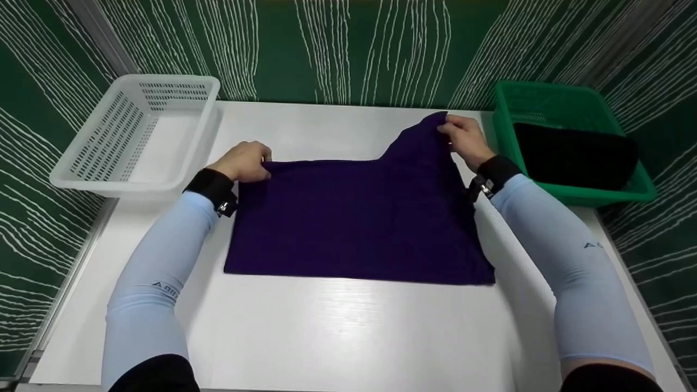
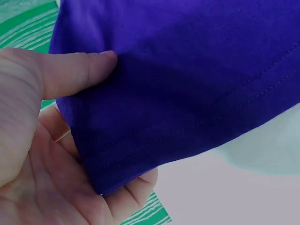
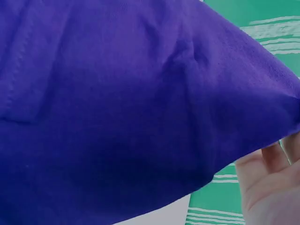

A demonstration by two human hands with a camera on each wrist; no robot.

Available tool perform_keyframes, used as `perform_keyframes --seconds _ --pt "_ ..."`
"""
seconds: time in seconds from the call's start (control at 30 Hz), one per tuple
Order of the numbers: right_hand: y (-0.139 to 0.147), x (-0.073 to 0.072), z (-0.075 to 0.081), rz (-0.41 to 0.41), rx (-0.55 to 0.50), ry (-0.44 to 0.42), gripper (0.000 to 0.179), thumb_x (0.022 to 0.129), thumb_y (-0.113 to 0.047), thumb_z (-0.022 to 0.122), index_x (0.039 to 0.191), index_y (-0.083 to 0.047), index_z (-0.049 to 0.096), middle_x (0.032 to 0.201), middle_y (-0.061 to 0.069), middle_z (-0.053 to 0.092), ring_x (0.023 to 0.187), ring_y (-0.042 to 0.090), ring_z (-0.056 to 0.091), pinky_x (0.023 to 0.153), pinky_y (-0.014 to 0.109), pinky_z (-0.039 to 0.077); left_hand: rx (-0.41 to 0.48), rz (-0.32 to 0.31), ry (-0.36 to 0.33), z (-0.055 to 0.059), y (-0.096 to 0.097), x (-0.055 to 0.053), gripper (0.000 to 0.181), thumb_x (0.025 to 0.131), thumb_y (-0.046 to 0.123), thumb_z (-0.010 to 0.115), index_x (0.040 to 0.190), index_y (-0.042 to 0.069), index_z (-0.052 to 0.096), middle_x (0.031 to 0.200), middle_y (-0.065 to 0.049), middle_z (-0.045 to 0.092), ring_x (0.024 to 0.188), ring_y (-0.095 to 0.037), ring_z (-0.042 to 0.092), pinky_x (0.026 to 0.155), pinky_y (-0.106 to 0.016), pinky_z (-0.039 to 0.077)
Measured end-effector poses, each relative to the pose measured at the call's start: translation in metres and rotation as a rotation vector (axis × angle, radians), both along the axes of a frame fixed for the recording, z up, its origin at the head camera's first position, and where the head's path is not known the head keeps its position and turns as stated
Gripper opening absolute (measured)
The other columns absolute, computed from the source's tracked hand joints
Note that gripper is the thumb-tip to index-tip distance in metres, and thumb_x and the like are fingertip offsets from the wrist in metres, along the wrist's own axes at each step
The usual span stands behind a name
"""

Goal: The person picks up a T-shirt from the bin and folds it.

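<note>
Nearest: two pale blue sleeves (image 1: 150,277) reach in over the white table (image 1: 337,332). Just past its bare front strip is the purple cloth (image 1: 343,223), mid-table between the two baskets, near edge lying nearly straight.

Grip, left: the left hand (image 1: 244,161) pinches the far left corner, thumb on top, fingers beneath; the left wrist view shows two stitched rows along the hem there. Grip, right: the right hand (image 1: 466,142) pinches the far right corner, pulled up into a peak beyond the rest of the far edge. Fingertips partly out of frame in the right wrist view, but the head view shows the pinch.

Handling note (judgement): match tension at both corners; too hard a pull on the right would skew the near edge. Creases run toward the right pinch, so ease that side and smooth before letting go.

Farther: white basket (image 1: 125,189) at left, nothing seen inside; green basket (image 1: 593,197) at right, near the right hand, holding a black bundle (image 1: 577,155). Behind: green wall (image 1: 283,60) with white streaks
</note>
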State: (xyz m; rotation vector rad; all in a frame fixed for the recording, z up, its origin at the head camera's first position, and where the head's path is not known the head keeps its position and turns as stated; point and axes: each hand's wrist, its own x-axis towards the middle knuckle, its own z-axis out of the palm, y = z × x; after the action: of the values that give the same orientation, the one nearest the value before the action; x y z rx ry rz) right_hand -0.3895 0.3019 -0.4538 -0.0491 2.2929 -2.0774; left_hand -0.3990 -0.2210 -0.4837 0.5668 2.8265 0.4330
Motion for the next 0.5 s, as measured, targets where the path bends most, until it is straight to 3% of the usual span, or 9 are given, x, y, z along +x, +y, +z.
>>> perform_keyframes --seconds 0.13,0.23,0.3,0.4,0.5 --pt "0.006 0.018 0.012 0.03 -0.051 0.034 0.029 0.106 0.002 0.059 0.091 -0.012 0.08 0.08 -0.007 0.076 0.072 0.006 0.071 0.061 0.02 0.059 0.051 -0.038 -0.025 0.039 0.007 0.038 0.014 0.085 0.01 0.082 0.091 0.006 0.07 0.086 -0.007 0.066 0.086 -0.032 0.061 0.082 -0.047 0.051" --pt "0.014 0.033 0.022 0.078 -0.103 0.058 0.036 0.104 0.009 0.056 0.094 -0.011 0.085 0.086 -0.004 0.082 0.074 0.008 0.076 0.063 0.022 0.062 0.045 -0.069 -0.007 0.051 0.007 0.056 0.016 0.081 0.005 0.079 0.083 0.01 0.064 0.078 0.001 0.056 0.079 -0.025 0.055 0.075 -0.038 0.045" --pt "0.022 0.044 0.027 0.152 -0.128 0.069 0.043 0.102 0.014 0.053 0.095 -0.01 0.087 0.089 -0.002 0.084 0.075 0.01 0.078 0.065 0.024 0.063 0.035 -0.096 0.008 0.054 0.006 0.064 0.017 0.077 0.001 0.075 0.079 0.012 0.062 0.075 0.003 0.053 0.076 -0.023 0.052 0.072 -0.035 0.042" --pt "0.036 0.059 0.031 0.4 -0.117 0.084 0.053 0.096 0.021 0.046 0.095 -0.008 0.089 0.094 0.0 0.087 0.078 0.011 0.08 0.069 0.025 0.065 -0.017 -0.148 -0.002 0.058 0.006 0.08 0.017 0.072 -0.004 0.066 0.076 0.012 0.062 0.073 0.002 0.053 0.073 -0.024 0.051 0.068 -0.035 0.04" --pt "0.048 0.07 0.03 0.802 -0.057 0.037 0.053 0.092 0.021 0.041 0.101 -0.002 0.088 0.108 0.002 0.089 0.096 0.012 0.083 0.078 0.026 0.067 -0.13 -0.174 -0.128 0.063 0.01 0.097 0.016 0.075 -0.002 0.072 0.078 0.012 0.066 0.077 0.001 0.058 0.075 -0.022 0.054 0.067 -0.034 0.043"
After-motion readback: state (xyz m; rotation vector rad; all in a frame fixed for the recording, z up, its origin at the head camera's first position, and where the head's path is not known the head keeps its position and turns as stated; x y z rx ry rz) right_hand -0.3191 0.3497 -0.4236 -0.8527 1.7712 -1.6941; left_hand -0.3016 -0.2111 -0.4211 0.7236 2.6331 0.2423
